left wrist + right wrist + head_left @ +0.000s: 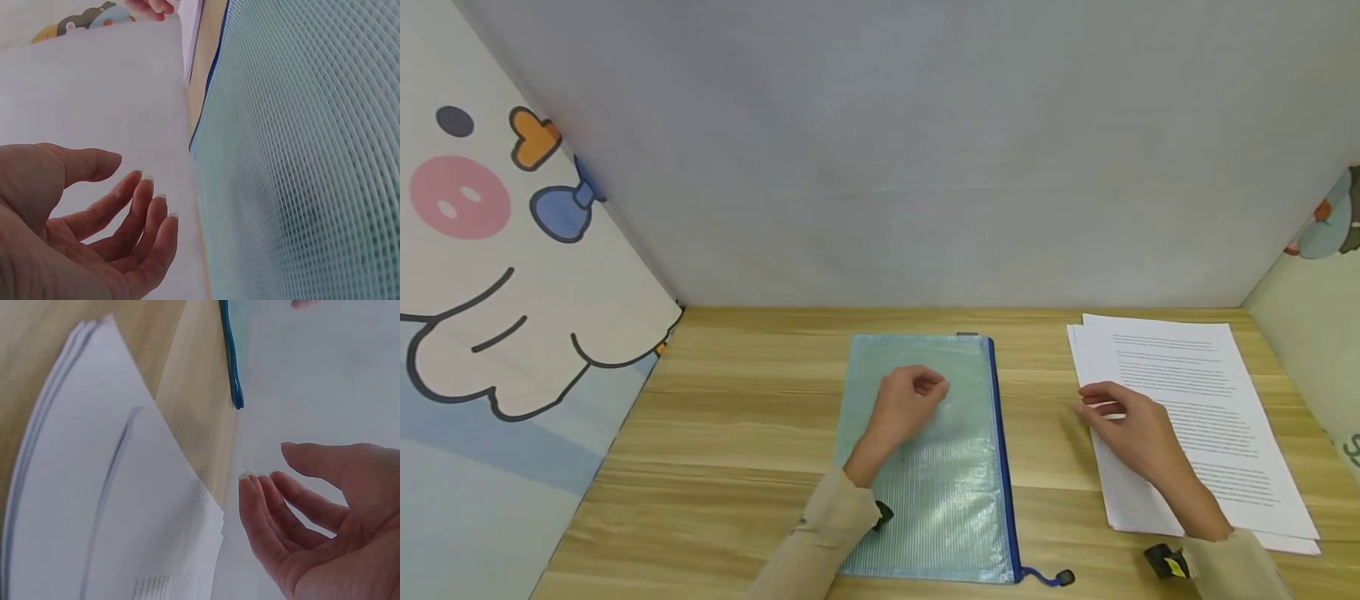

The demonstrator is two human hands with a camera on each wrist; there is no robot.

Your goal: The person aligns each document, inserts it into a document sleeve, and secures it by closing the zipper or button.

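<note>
A translucent light-green zipper pouch point(940, 492) with a ribbed mesh surface lies flat on the table, its blue zipper running down the right side. Over its upper half hovers my left hand point(906, 404), fingers loosely curved and holding nothing; in the left wrist view a gap shows between thumb and fingertips. To the right lies a stack of printed paper sheets point(1210, 417), slightly fanned. My right hand point(1131, 425) is above the stack's left edge, fingers relaxed around an unfilled gap. In the right wrist view the sheets point(75, 456) show their layered edges beside that hand.
The wood-grain table point(722, 433) meets a pale wall point(955, 167) at the back. A cartoon-printed panel point(535, 308) stands on the left, another printed panel point(1315, 300) on the right. The zipper's pull cord point(1045, 577) sticks out at the pouch's lower right corner.
</note>
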